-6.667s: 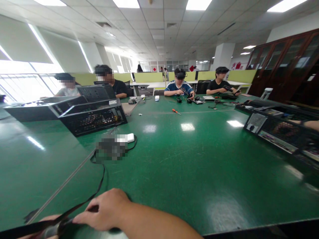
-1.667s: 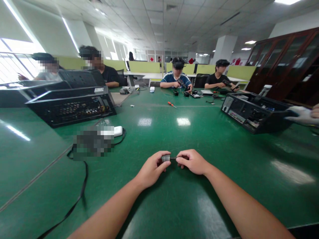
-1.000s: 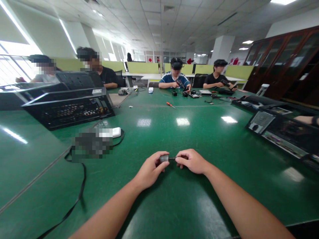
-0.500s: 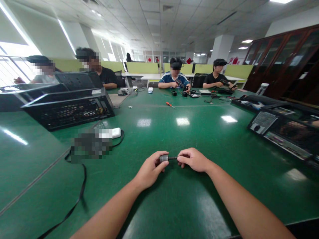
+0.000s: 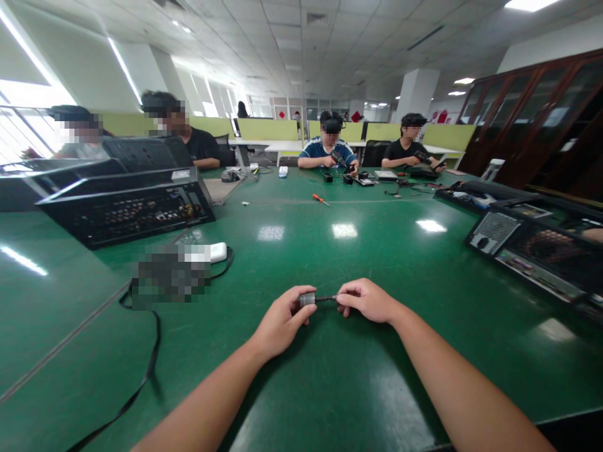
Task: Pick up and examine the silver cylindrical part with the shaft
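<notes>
My left hand is closed around a small grey cylinder, its thumb on the near side and its fingers over the far side. From the cylinder's right end a thin dark shaft sticks out, lying level. The fingertips of my right hand pinch the far end of this shaft. Both hands are low over the green table. What exact kind of part it is, I cannot make out; my fingers cover both of its ends.
A black computer case lies at the left, another open case at the right. Nearer on the left are a white object and a black strap. An orange screwdriver lies farther off. Several people sit across the table.
My hands have drawn very slightly apart, and a little more of the dark shaft shows between them. The whole view has shifted slightly.
</notes>
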